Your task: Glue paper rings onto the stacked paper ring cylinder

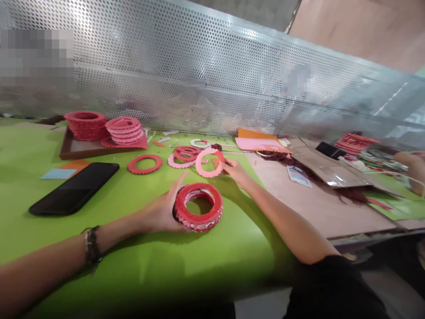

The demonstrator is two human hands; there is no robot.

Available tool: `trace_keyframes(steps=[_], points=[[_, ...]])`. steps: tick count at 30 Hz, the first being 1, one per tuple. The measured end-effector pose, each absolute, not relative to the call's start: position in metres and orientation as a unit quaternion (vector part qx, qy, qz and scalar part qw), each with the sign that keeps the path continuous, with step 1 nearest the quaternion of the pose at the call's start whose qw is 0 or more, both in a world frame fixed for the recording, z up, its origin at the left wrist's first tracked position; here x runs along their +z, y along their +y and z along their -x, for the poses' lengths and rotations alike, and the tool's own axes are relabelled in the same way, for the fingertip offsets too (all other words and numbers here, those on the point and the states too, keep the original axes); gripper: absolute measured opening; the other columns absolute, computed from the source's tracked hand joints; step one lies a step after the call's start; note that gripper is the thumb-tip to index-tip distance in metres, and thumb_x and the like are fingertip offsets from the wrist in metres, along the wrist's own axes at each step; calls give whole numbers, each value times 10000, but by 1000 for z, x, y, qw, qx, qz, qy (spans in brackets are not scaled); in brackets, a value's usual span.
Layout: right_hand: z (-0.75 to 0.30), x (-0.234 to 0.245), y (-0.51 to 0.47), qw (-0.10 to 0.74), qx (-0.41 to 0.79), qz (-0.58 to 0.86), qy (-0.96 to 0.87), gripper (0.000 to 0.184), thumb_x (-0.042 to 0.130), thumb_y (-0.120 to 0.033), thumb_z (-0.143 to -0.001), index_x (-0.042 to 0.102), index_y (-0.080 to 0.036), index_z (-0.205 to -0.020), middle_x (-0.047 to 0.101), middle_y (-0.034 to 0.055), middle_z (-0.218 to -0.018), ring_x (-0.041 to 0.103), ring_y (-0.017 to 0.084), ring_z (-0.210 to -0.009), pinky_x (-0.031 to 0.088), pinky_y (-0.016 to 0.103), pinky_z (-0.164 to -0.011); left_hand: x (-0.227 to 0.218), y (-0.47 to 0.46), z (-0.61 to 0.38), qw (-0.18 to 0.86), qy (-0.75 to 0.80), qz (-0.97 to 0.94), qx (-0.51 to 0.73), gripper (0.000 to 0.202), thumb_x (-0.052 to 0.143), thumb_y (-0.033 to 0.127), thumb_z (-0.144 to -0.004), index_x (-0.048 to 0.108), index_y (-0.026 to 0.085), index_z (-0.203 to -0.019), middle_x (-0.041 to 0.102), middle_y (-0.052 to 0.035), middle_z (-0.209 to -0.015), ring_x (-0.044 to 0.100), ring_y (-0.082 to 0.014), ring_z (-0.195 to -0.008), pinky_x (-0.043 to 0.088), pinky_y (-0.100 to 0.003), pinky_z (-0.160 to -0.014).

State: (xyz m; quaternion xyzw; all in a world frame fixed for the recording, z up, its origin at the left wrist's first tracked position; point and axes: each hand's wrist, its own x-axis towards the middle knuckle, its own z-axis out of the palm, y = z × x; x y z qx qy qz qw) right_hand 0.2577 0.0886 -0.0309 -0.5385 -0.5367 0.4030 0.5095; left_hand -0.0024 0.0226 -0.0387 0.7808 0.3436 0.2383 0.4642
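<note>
My left hand wraps round a thick stack of red paper rings and holds it tilted on the green table. Beyond it, my right hand pinches the edge of a single pink ring lifted off the table. Loose red and pink rings lie flat just behind both hands, and a few more rings overlap next to the pink one.
A black phone lies at the left. A brown tray holds two tall ring stacks. A perforated metal screen closes the back. At the right lie brown card, coloured paper sheets and another person's hand.
</note>
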Motion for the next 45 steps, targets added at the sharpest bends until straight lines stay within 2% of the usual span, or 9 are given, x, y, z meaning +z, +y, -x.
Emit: trace_keyframes(steps=[5, 11, 18, 21, 24, 27, 30, 38, 45], points=[[-257, -29, 87, 507, 402, 533, -545, 145, 747, -287, -735, 664, -172, -706, 663, 3, -654, 594, 140, -641, 507, 299, -702, -28, 36, 14, 499, 336, -754, 264, 1324, 757, 625, -628, -100, 252, -1565, 523, -173, -1465, 591, -379, -1234, 509, -497, -1011], [-259, -25, 85, 502, 397, 532, -554, 178, 738, -279, -744, 631, -181, -641, 635, -4, -608, 559, 125, -595, 493, 295, -677, -30, 60, 34, 511, 340, -721, 322, 1233, 602, 886, -602, 98, 309, -1569, 396, -125, -1575, 408, -414, -1398, 440, -521, -1080], [-261, -29, 87, 503, 399, 535, -549, 204, 749, -343, -722, 629, -192, -655, 612, -18, -614, 566, 134, -619, 487, 296, -680, -20, 59, 33, 542, 323, -722, 285, 1199, 382, 1014, -583, 401, 205, -1467, 607, -158, -1376, 555, -389, -1284, 506, -486, -1006], [-261, -29, 86, 500, 398, 535, -553, 218, 756, -363, -712, 630, -193, -659, 636, -4, -648, 595, 148, -650, 503, 312, -704, -16, 55, 31, 509, 330, -742, 286, 1270, 564, 950, -532, 240, 257, -1545, 473, -138, -1517, 466, -404, -1362, 500, -467, -1025], [-261, -28, 85, 498, 392, 533, -560, 147, 722, -336, -739, 675, -196, -737, 683, 15, -728, 629, 155, -691, 526, 324, -731, -22, 51, 28, 459, 349, -763, 291, 1405, 818, 661, -534, -43, 271, -1574, 363, -147, -1584, 384, -398, -1417, 389, -497, -1134], [-261, -28, 84, 498, 373, 533, -574, 121, 663, -295, -774, 716, -202, -830, 734, 41, -847, 656, 158, -735, 541, 334, -755, -34, 50, 23, 427, 366, -775, 289, 1420, 829, 518, -580, -159, 208, -1551, 421, -197, -1532, 412, -397, -1398, 292, -544, -1182], [-261, -27, 83, 498, 336, 530, -598, 133, 648, -295, -785, 730, -204, -835, 753, 59, -890, 667, 173, -751, 544, 353, -759, -40, 52, 23, 423, 362, -787, 264, 1388, 820, 508, -604, -146, 196, -1551, 496, -188, -1479, 457, -385, -1372, 348, -519, -1158], [-251, -8, 65, 482, 149, 477, -720, 135, 731, -356, -784, 726, -230, -739, 747, 44, -796, 644, 199, -722, 511, 349, -717, -37, 57, 36, 436, 367, -793, 216, 1297, 832, 419, -579, 17, 257, -1575, 470, -149, -1509, 467, -380, -1366, 349, -515, -1165], [-232, 10, 29, 325, -357, 153, -862, 211, 574, -98, -940, 740, -224, -901, 785, 24, -846, 694, 129, -720, 497, 243, -614, -42, 60, 46, 419, 318, -804, 279, 1210, 750, 650, -685, 21, 264, -1569, 145, -163, -1648, 159, -359, -1520, 177, -549, -1230]])
